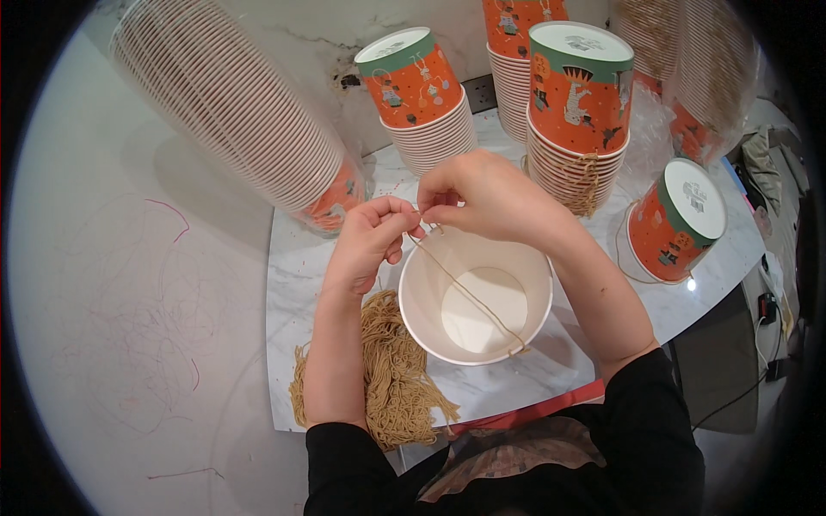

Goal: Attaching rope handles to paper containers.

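An open paper bucket (482,305), white inside, stands in front of me on the marbled table. A tan cord (469,292) runs across its mouth from the near rim to the far left rim. At that far rim my left hand (376,236) pinches the cord between thumb and fingertips. Close beside it, my right hand (482,193) also has its fingertips closed on the cord. The exact knot or hole between the fingers is too small to make out. Under my left forearm lies a heap of tan cords (391,370).
Upside-down stacks of orange and green printed buckets (413,82) (581,95) stand at the back. One inverted bucket (675,228) is at the right. A long plastic-wrapped bucket stack (232,112) leans at the left. A wall socket (483,92) sits behind.
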Demonstrator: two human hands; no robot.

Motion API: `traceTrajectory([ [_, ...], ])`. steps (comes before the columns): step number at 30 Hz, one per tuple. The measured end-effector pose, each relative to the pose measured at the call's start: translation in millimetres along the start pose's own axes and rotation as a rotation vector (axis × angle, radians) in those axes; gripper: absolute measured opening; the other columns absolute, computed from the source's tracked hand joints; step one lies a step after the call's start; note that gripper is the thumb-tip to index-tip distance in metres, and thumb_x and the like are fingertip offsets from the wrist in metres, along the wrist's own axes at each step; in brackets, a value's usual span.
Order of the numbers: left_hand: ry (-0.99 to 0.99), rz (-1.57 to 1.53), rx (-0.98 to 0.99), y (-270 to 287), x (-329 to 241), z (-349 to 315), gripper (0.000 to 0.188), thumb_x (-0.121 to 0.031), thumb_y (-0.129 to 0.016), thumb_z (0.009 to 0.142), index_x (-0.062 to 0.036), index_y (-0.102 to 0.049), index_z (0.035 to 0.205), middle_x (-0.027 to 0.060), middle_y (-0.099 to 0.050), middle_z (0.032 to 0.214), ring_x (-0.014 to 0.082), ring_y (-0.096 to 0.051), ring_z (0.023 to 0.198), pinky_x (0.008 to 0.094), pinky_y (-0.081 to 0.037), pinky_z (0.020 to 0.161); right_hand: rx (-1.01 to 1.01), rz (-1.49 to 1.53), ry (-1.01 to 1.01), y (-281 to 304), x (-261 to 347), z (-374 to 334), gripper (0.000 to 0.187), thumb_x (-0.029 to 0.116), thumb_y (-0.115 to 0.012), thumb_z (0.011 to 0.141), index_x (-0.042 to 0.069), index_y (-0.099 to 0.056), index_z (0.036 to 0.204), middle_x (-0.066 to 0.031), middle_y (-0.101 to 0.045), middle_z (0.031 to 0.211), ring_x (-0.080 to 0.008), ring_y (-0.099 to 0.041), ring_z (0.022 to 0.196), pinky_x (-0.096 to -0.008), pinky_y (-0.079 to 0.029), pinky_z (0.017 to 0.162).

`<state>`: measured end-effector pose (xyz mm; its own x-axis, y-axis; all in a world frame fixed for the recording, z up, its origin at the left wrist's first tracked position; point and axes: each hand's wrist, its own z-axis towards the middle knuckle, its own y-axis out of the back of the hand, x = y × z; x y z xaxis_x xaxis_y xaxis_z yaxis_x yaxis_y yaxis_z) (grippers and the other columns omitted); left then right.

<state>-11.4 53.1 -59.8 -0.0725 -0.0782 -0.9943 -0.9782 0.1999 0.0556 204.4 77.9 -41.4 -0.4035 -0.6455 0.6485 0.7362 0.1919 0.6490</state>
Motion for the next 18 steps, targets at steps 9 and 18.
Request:
traceTrajectory([
  [9,0.016,0.014,-0.034,-1,8,6,0.006,-0.006,-0.062,0.091,-0.0037,-0.064,0.097,-0.0013,-0.061,0.075,0.0018,-0.047,0.054,0.0193,-0.035,0.046,-0.007,-0.073,0.066,-2,-2,1,0.01,0.01,-0.073,0.076,0.006,-0.077,0.084,-0.0118,-0.074,0.08,-0.0287,-0.072,0.078,-0.0398,-0.057,0.072],
  [18,-0.066,0.044,-0.022,-10,29,19,0.006,-0.006,-0.062,0.093,-0.0054,-0.062,0.099,-0.0071,-0.059,0.071,0.0003,-0.047,0.057,0.0184,-0.035,0.049,0.045,-0.06,-0.009,-2,-7,2,0.011,0.012,-0.072,0.076,0.006,-0.077,0.084,-0.0128,-0.073,0.078,-0.0297,-0.072,0.077,-0.0402,-0.057,0.07],
])
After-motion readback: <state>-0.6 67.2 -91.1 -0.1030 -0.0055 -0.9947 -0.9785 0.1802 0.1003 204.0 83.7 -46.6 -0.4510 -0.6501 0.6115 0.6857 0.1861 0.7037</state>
